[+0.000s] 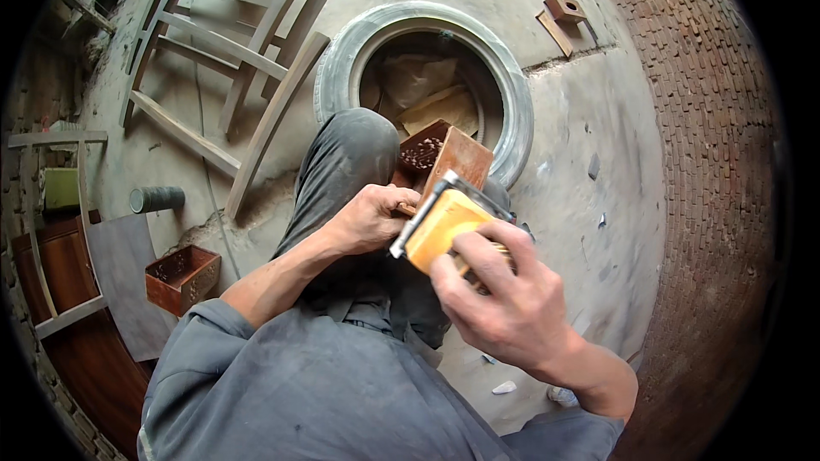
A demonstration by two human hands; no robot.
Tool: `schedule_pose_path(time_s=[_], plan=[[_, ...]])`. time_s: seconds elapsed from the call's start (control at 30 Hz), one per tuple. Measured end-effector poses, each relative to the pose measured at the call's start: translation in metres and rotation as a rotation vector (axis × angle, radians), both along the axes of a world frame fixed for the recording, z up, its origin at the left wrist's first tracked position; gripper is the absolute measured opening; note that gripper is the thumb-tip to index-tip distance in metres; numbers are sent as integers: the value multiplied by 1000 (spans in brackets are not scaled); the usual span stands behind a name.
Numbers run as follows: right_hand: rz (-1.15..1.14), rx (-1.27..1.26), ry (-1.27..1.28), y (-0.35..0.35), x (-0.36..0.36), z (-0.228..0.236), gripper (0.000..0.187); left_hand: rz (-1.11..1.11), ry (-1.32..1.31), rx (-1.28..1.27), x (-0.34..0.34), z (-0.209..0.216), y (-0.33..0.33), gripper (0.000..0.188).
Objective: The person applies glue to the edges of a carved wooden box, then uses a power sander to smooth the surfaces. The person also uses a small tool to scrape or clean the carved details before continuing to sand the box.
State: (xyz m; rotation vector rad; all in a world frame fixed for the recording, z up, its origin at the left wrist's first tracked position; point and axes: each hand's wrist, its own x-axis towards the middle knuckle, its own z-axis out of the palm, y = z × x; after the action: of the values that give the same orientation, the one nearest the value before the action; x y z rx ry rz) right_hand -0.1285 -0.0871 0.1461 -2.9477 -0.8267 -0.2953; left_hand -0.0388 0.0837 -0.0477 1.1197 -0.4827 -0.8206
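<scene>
My right hand is wrapped round a yellow sander with a grey metal clamp frame along its edges. The sander is tilted against or just in front of a small brown wooden drawer; whether they touch I cannot tell. My left hand grips the near left edge of that drawer, its fingertips closed on the wood. The drawer rests over my knees, and its inside shows pale specks. The sander hides the drawer's near end.
A grey tyre lies before my knees with brown paper inside. Wooden frames stand at the far left. On the left are another drawer and a grey cylinder. A small wooden box sits far right, near brick paving.
</scene>
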Motion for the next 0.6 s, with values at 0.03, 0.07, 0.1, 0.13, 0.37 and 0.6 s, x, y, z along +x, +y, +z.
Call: schedule_pose_path(time_s=[0.03,0.07,0.1,0.13,0.37,0.6], plan=[[24,-17,-22,3,1,-1,26,7,35,-9,0,3,0,18],[25,-28,-33,3,-2,-3,25,10,98,7,0,6,0,19],[15,-31,-27,0,-4,-3,25,-9,55,29,1,5,2,20],[5,-33,-21,-5,-7,-2,24,-28,12,51,4,2,4,20],[-252,49,149,-42,-52,11,35,-42,-13,50,3,2,3,22],[-306,253,74,-38,-56,5,39,-36,51,22,2,1,1,23]])
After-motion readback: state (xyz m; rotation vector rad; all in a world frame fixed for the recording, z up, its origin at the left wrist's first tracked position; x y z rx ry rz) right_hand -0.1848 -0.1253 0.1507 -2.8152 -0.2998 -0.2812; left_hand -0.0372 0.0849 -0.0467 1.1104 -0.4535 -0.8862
